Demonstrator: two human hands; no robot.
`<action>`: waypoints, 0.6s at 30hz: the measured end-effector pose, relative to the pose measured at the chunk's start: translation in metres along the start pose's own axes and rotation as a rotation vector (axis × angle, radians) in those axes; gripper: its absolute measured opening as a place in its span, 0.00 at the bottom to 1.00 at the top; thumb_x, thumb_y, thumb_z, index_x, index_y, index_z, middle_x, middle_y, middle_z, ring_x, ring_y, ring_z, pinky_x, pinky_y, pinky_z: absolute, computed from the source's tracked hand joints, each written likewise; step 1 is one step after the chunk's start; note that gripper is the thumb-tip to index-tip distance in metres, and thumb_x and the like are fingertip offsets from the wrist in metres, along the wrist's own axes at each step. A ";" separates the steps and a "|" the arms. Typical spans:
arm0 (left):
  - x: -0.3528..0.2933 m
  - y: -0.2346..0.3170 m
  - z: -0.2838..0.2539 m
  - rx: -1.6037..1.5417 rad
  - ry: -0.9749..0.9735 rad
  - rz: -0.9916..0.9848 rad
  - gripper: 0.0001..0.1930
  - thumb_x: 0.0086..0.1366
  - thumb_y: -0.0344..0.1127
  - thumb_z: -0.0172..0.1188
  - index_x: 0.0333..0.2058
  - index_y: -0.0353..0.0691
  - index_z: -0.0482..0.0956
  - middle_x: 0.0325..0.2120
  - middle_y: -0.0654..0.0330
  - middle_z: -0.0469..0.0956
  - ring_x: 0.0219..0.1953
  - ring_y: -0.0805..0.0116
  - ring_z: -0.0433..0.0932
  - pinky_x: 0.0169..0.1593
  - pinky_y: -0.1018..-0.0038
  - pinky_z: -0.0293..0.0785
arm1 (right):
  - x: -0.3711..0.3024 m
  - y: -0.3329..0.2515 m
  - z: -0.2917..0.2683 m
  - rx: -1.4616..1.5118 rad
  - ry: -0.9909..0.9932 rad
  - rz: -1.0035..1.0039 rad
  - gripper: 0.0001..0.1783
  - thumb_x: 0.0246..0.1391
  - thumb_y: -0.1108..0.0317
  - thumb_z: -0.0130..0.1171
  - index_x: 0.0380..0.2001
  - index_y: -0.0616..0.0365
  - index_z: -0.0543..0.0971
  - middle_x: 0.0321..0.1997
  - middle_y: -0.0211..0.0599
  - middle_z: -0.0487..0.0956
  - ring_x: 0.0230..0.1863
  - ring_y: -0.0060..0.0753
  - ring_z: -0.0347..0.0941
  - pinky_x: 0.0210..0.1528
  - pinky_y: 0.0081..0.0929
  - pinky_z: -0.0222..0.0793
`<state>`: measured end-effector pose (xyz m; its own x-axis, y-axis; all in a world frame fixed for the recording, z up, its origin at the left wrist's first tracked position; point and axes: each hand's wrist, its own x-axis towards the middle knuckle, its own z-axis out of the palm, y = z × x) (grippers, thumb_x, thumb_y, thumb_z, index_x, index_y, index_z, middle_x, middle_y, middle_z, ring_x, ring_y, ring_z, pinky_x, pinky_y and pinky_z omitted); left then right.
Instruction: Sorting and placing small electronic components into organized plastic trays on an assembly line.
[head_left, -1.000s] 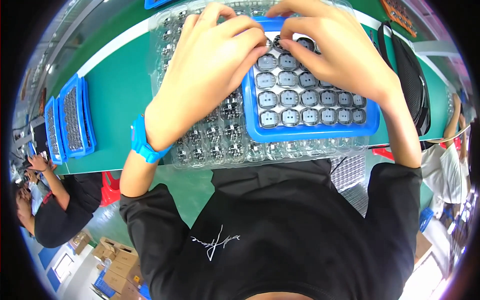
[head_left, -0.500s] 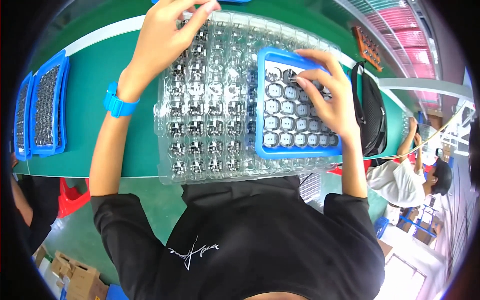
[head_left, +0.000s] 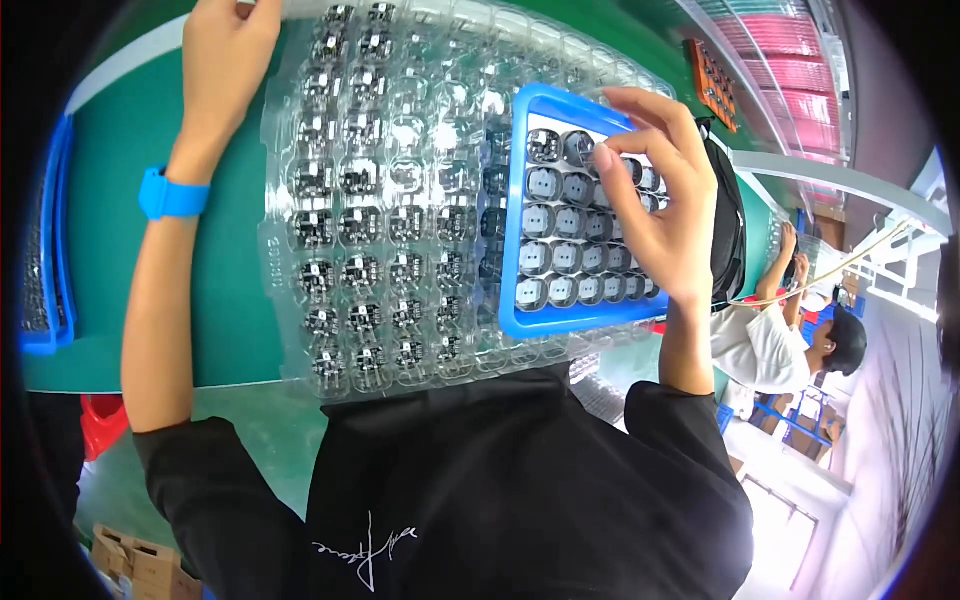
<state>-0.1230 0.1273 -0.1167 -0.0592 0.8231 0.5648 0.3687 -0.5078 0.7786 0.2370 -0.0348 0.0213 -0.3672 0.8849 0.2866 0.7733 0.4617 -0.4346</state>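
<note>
My right hand (head_left: 660, 180) is over a blue tray (head_left: 515, 230) holding rows of small rounded grey-and-black parts (head_left: 568, 220). Its thumb and a finger are pinched together beside a dark part (head_left: 579, 148) in the far row; another finger stretches toward the tray's far rim. Whatever the pinch holds is hidden. Under the blue tray lies a large clear plastic blister tray (head_left: 405, 130), with small black-and-silver parts (head_left: 362, 225) in many of its pockets. My left hand (head_left: 228, 55) is at the far left corner of the clear tray, its fingertips cut off by the picture's upper edge.
Blue trays (head_left: 60, 250) of parts stand at the left on the green table (head_left: 225, 300). A black bag (head_left: 728, 215) lies right of the blue tray. Farther right, a person in a white shirt (head_left: 765, 350) works. An orange rack (head_left: 713, 85) sits at the back right.
My left hand has moved left and away from me, from over the clear tray to its far left corner. My right hand stays pinched at the far row. The whole view has shifted slightly.
</note>
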 end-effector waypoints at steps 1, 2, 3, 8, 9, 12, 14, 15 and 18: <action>-0.006 0.001 0.003 -0.004 0.004 -0.015 0.12 0.78 0.37 0.64 0.51 0.36 0.85 0.46 0.62 0.86 0.45 0.69 0.80 0.51 0.73 0.75 | 0.002 -0.001 -0.001 -0.049 -0.001 -0.005 0.03 0.62 0.76 0.68 0.37 0.65 0.84 0.62 0.49 0.82 0.63 0.49 0.80 0.67 0.41 0.73; -0.007 0.009 0.005 -0.001 0.008 -0.022 0.10 0.78 0.36 0.63 0.48 0.36 0.84 0.44 0.62 0.84 0.43 0.70 0.79 0.49 0.73 0.74 | 0.004 -0.002 0.000 -0.092 0.003 -0.016 0.03 0.62 0.76 0.68 0.37 0.65 0.84 0.62 0.49 0.82 0.63 0.49 0.80 0.66 0.40 0.73; -0.006 0.022 0.009 0.004 0.012 -0.029 0.09 0.77 0.36 0.63 0.46 0.35 0.84 0.42 0.62 0.83 0.41 0.71 0.78 0.47 0.74 0.72 | 0.004 0.002 0.002 -0.098 0.059 -0.030 0.04 0.59 0.76 0.71 0.35 0.63 0.84 0.58 0.46 0.83 0.57 0.49 0.82 0.59 0.39 0.77; 0.000 0.060 0.023 0.016 0.010 -0.046 0.09 0.77 0.33 0.60 0.37 0.35 0.83 0.35 0.62 0.77 0.34 0.76 0.74 0.39 0.77 0.68 | -0.003 0.006 0.007 -0.131 0.067 -0.033 0.04 0.59 0.77 0.70 0.35 0.64 0.83 0.58 0.46 0.83 0.57 0.49 0.82 0.59 0.39 0.77; -0.002 0.062 0.021 0.031 0.002 -0.066 0.09 0.77 0.32 0.60 0.37 0.35 0.83 0.34 0.62 0.77 0.34 0.76 0.74 0.38 0.76 0.68 | -0.004 0.005 0.007 -0.158 0.045 -0.044 0.04 0.61 0.76 0.69 0.36 0.65 0.83 0.59 0.47 0.83 0.58 0.47 0.82 0.61 0.39 0.76; -0.003 0.065 0.018 0.058 -0.007 -0.111 0.08 0.77 0.32 0.59 0.37 0.35 0.83 0.34 0.62 0.77 0.33 0.75 0.74 0.37 0.76 0.68 | -0.001 0.003 0.009 -0.199 0.011 -0.066 0.04 0.63 0.77 0.68 0.37 0.65 0.83 0.60 0.48 0.83 0.60 0.46 0.82 0.64 0.38 0.76; -0.002 0.065 0.020 0.064 -0.011 -0.140 0.08 0.77 0.31 0.59 0.37 0.35 0.83 0.33 0.62 0.77 0.32 0.75 0.74 0.37 0.76 0.68 | -0.003 0.004 0.010 -0.197 0.011 -0.043 0.03 0.63 0.77 0.68 0.37 0.65 0.83 0.60 0.48 0.83 0.60 0.46 0.82 0.63 0.38 0.76; 0.001 0.064 0.021 0.058 -0.017 -0.110 0.08 0.77 0.31 0.59 0.37 0.35 0.83 0.33 0.62 0.77 0.32 0.75 0.74 0.37 0.75 0.68 | -0.002 0.007 0.010 -0.198 0.018 -0.048 0.03 0.63 0.77 0.68 0.38 0.65 0.83 0.60 0.48 0.83 0.60 0.47 0.82 0.64 0.38 0.76; 0.000 0.066 0.020 0.053 -0.025 -0.099 0.08 0.76 0.31 0.60 0.36 0.35 0.82 0.33 0.62 0.77 0.31 0.75 0.74 0.36 0.75 0.68 | -0.003 0.006 0.010 -0.219 0.016 -0.052 0.03 0.63 0.77 0.68 0.38 0.65 0.83 0.60 0.48 0.83 0.60 0.46 0.82 0.64 0.38 0.76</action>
<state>-0.0803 0.0983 -0.0706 -0.0745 0.8751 0.4782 0.4111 -0.4100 0.8142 0.2376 -0.0341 0.0096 -0.4020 0.8585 0.3183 0.8482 0.4802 -0.2238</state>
